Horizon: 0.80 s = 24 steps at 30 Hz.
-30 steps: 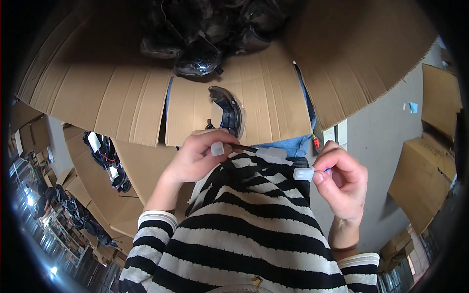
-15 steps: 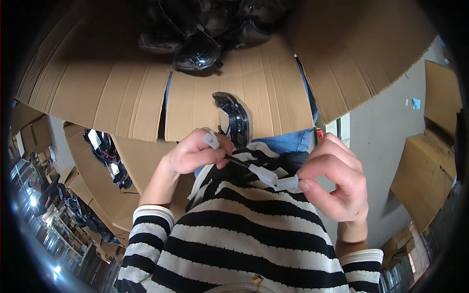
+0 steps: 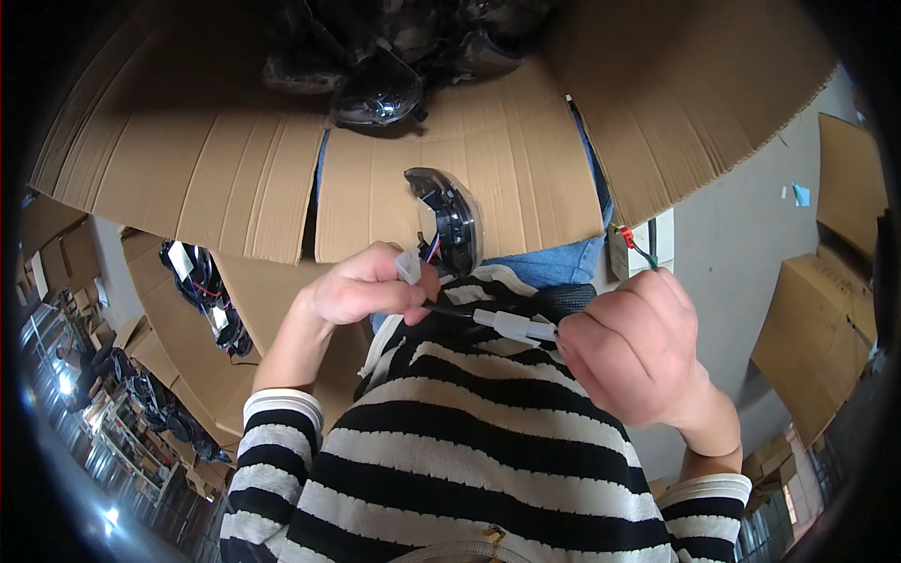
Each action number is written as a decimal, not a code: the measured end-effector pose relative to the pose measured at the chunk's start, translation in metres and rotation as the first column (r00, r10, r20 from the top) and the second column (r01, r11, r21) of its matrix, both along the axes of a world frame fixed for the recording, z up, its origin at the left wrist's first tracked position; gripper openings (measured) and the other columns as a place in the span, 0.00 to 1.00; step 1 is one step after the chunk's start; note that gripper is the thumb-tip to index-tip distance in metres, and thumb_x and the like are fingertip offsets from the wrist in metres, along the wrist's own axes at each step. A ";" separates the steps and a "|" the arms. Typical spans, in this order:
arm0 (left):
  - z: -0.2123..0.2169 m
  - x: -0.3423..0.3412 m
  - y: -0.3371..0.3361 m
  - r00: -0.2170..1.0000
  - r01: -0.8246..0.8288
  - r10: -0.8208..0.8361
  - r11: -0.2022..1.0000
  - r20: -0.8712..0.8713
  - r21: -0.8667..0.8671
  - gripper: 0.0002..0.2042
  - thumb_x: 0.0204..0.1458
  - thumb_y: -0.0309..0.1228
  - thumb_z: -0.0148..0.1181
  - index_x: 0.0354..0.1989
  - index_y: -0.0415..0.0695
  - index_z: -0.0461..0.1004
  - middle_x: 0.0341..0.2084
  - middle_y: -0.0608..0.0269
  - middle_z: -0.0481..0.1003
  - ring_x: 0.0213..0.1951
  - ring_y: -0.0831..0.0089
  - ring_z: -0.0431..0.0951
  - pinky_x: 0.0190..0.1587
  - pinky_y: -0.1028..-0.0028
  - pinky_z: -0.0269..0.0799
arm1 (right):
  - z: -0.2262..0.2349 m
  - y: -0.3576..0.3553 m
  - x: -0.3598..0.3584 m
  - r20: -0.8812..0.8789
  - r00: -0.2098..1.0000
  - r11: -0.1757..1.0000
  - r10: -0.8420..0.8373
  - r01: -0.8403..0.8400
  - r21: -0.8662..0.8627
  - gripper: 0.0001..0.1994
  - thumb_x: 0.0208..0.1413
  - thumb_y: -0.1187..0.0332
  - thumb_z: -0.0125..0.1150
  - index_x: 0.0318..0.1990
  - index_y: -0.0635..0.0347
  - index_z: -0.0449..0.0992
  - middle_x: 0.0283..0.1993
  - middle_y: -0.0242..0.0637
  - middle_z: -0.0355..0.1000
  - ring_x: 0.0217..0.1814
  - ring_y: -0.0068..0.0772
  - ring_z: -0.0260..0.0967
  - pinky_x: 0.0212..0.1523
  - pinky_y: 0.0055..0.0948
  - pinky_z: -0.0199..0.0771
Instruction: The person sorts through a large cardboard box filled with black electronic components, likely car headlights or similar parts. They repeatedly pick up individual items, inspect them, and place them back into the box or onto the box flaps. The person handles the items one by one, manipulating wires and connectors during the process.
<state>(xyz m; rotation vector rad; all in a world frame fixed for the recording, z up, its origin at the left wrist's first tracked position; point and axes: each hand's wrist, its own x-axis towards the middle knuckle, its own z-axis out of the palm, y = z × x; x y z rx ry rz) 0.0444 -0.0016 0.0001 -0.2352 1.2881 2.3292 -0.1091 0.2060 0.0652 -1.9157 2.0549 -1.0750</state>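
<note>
White plug (image 3: 511,326) on a thin black wire (image 3: 449,310) sits between the two hands, just above the person's striped shirt (image 3: 469,450). The right hand (image 3: 638,352) pinches the right end of the plug with its fingertips, and the other fingers are curled in tight. The left hand (image 3: 361,289) is curled shut around the black wire and pinches a second small white plug (image 3: 408,266), which sticks up between its thumb and finger. Short coloured wires run from that small plug toward a round black lamp part (image 3: 450,218). The lamp part lies just above the left hand, at the near edge of a flat cardboard flap (image 3: 507,159). The flap belongs to a big open cardboard box (image 3: 188,169) in front of the person. More dark, shiny lamp parts (image 3: 385,56) are piled at the far side of the box. A bit of blue cloth (image 3: 563,263) shows under the near edge of the flap. A small red and green wire piece (image 3: 633,242) is just above the right hand. More cardboard boxes (image 3: 826,300) stand on the grey floor (image 3: 741,235) at the right.
</note>
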 end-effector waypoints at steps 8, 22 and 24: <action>0.012 0.005 0.001 0.987 0.157 -0.146 0.968 0.067 -0.194 0.06 0.39 0.22 0.47 0.15 0.33 0.66 0.13 0.59 0.68 0.18 0.72 0.66 0.23 0.76 0.60 | -0.008 -0.008 0.011 -0.028 1.000 0.994 0.002 -0.005 -0.113 0.11 0.23 0.72 0.55 0.22 0.60 0.71 0.22 0.27 0.59 0.21 0.23 0.54 0.19 0.21 0.50; 0.008 0.116 0.004 0.930 0.014 0.088 0.962 0.357 -0.274 0.05 0.44 0.24 0.48 0.24 0.35 0.68 0.20 0.63 0.69 0.25 0.78 0.67 0.28 0.79 0.61 | -0.053 -0.037 0.075 0.379 0.888 0.962 0.260 -0.272 -0.022 0.09 0.30 0.76 0.58 0.23 0.62 0.66 0.21 0.34 0.55 0.23 0.31 0.55 0.21 0.25 0.56; 0.006 0.126 0.007 0.922 -0.056 0.152 0.962 0.356 -0.266 0.05 0.44 0.25 0.49 0.25 0.36 0.68 0.20 0.63 0.69 0.25 0.78 0.68 0.28 0.79 0.62 | -0.055 -0.035 0.075 0.461 0.858 0.961 0.228 -0.273 0.034 0.09 0.30 0.77 0.59 0.23 0.61 0.67 0.22 0.34 0.57 0.23 0.32 0.56 0.22 0.26 0.57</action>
